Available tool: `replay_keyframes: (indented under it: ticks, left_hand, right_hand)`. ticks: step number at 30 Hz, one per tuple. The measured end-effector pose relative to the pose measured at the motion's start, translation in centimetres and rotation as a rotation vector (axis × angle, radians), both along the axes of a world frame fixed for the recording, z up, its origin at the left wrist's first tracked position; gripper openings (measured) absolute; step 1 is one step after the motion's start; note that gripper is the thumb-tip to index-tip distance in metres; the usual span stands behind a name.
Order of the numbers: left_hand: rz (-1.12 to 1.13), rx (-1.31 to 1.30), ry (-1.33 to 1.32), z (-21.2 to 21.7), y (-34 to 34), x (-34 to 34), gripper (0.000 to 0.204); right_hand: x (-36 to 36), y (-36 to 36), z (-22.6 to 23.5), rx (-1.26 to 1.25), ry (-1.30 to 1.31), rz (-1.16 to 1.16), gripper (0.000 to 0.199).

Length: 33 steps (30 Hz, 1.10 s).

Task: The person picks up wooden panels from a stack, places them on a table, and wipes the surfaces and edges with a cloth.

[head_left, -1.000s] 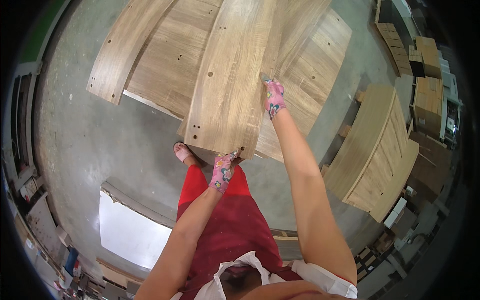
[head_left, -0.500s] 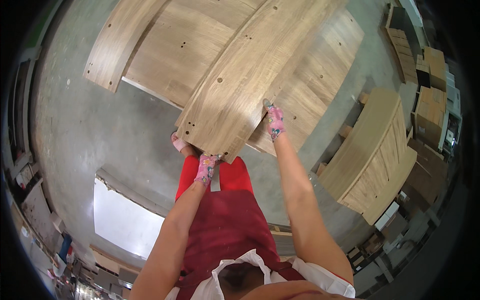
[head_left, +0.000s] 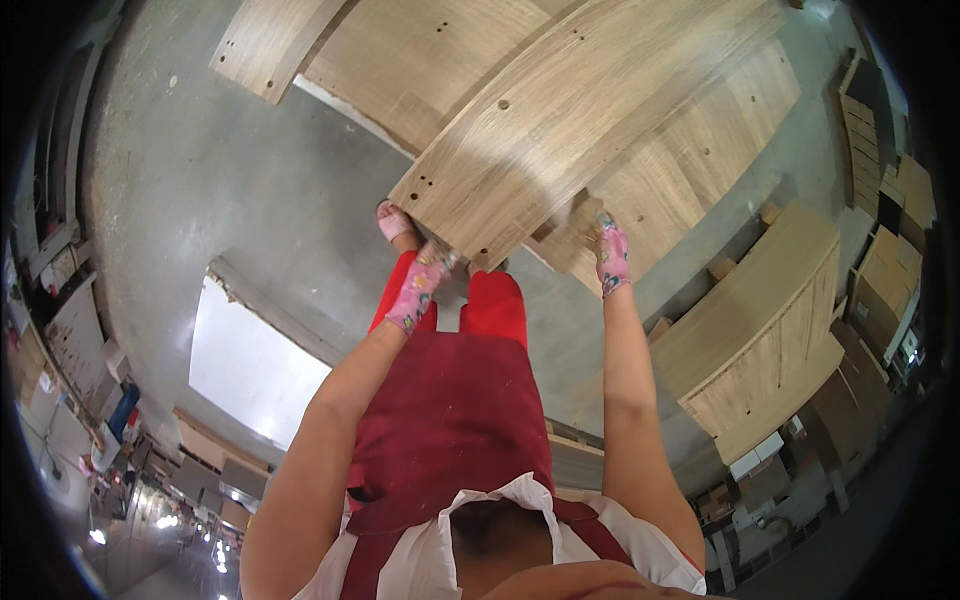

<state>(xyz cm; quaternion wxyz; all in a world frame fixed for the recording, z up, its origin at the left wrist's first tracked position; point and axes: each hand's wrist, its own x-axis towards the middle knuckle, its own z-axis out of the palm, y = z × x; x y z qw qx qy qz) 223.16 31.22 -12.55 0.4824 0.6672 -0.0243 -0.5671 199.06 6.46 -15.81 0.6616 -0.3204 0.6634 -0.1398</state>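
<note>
A long wood-grain board (head_left: 520, 140) with drilled holes lies on top of other panels, its near end close to my feet. My left hand (head_left: 424, 285), in a pink flowered glove, is just short of that near end; motion smears its fingers, so their grip cannot be told. My right hand (head_left: 613, 255), gloved the same way, is to the right of the board and apart from its edge. Its fingers point away from me, loosely apart, over a wood-grain panel (head_left: 690, 170) with a row of holes. I see nothing held in it.
A narrower drilled board (head_left: 270, 50) lies at the far left on another wide panel (head_left: 400, 85). A white panel (head_left: 250, 360) is on the concrete floor at left. Stacked wood-grain boards (head_left: 740, 310) stand at right, with cardboard boxes (head_left: 885, 290) beyond.
My right hand has let go of the long board's right edge and moved right. My left hand has come off its near end. The view has shifted, with the boards now farther up and right.
</note>
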Motion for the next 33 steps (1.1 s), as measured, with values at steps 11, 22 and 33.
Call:
replay_keyframes:
  ticks: [11, 22, 33]
  left_hand:
    - [0.933, -0.117, 0.086, -5.5, -5.8, 6.9, 0.064]
    - [0.837, 0.087, 0.033, -2.7, -7.4, 5.1, 0.065]
    - [0.497, 0.090, -0.032, -5.6, -5.7, 8.2, 0.060]
  right_hand:
    - [9.4, 2.1, 2.8, 0.173, 0.008, -0.061, 0.037]
    - [10.4, 2.7, 2.1, 0.155, 0.114, -0.053, 0.042]
    - [8.6, 3.3, -2.9, -0.091, 0.139, 0.212, 0.051]
